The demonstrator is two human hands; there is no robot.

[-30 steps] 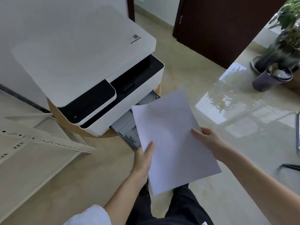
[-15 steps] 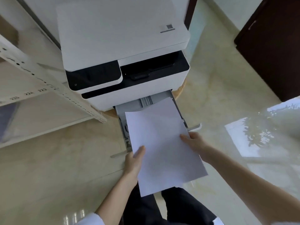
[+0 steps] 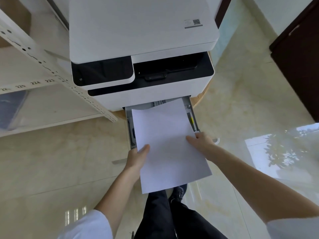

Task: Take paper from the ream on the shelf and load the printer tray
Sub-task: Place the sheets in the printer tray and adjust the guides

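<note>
While the paper hangs tilted over the open tray, both hands grip it by its long edges. The left hand pinches the left edge, thumb on top and fingers closed underneath; the right hand clamps the right edge the same way, thumb flat on the sheet. The paper's far end reaches over the grey tray, close to the printer, and its near end juts out past the tray front above the person's dark trousers. Whether the far end touches the tray bed cannot be told. The tray is pulled out of the white printer's base, and the printer sits on a round wooden surface. To the left stands a white metal shelf whose rail carries the numbers 223, 224 and 225. The floor is glossy pale tile, and a dark door shows at right.
</note>
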